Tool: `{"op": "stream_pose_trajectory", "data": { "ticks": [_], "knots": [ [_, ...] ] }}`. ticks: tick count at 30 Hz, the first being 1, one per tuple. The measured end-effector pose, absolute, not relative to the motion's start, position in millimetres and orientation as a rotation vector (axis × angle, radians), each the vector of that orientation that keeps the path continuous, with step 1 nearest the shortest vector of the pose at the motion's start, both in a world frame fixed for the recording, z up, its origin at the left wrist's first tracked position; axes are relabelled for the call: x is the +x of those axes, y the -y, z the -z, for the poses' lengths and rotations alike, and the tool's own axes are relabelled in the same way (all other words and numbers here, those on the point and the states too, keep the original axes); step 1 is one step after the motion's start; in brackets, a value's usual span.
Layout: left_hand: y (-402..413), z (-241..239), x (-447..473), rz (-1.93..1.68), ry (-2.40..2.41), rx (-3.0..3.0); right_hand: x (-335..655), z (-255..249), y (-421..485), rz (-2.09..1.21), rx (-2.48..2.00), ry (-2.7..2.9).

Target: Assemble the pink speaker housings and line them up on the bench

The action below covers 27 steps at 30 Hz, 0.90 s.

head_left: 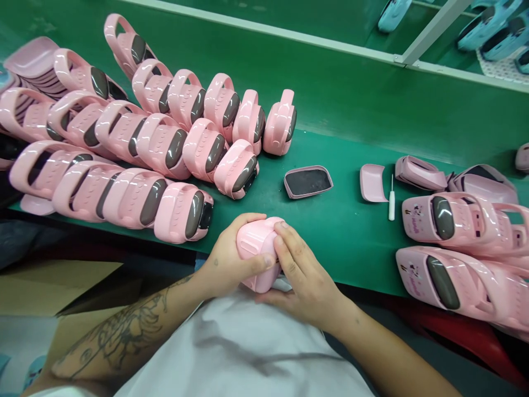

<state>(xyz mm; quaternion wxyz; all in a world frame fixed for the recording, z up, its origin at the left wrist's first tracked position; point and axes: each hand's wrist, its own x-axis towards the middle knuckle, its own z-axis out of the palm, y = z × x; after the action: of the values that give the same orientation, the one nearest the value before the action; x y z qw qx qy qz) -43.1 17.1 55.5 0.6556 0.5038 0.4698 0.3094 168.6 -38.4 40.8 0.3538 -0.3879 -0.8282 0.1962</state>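
Close against my body, a rounded pink plastic housing (253, 242) is held between both hands. My left hand (231, 259) wraps its left side, thumb across the front. On the other side, my right hand (303, 275) presses the fingers onto its right face, with the thumb underneath. The palms and fingers hide much of the housing. Beyond the hands on the green bench lies a pink-rimmed cover with a dark inset (309, 182). To its right are a curved pink panel (372, 183) and a small screwdriver with a white handle (392, 205).
Rows of pink handled housings with dark windows (163, 143) fill the bench's left side. A stack of pink panels (35, 60) stands at far left. Printed pink housings (430, 275) and loose pink covers (421, 172) lie right. Light-blue housings (491, 36) sit beyond the metal rail (289, 38).
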Motion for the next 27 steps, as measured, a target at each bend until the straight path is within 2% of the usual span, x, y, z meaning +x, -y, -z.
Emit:
{"op": "stream_pose_trajectory", "data": {
  "ticks": [2, 5, 8, 10, 19, 27],
  "knots": [
    [-18, -50, -45, -0.757, -0.956, 1.065, 166, -35, 41, -0.661, -1.104, 1.958],
    [-19, -46, -41, -0.919, -0.735, 0.897, 162, -36, 44, -1.100, -1.306, 1.412],
    [-21, -49, -32, -1.018, -0.572, 0.836, 158, -43, 40, -1.554, -1.177, 0.984],
    [-23, -55, -30, -1.014, -0.562, 0.894, 156, -47, 35, -1.653, -1.058, 0.820],
    [-27, -90, -41, -0.720, -1.201, 1.326, 158, -48, 34, -1.468, -1.155, 0.818],
    [-23, -82, -40, -0.690, -1.181, 1.610, 188, -57, 27, -1.089, -1.354, 1.580]
  ]
}}
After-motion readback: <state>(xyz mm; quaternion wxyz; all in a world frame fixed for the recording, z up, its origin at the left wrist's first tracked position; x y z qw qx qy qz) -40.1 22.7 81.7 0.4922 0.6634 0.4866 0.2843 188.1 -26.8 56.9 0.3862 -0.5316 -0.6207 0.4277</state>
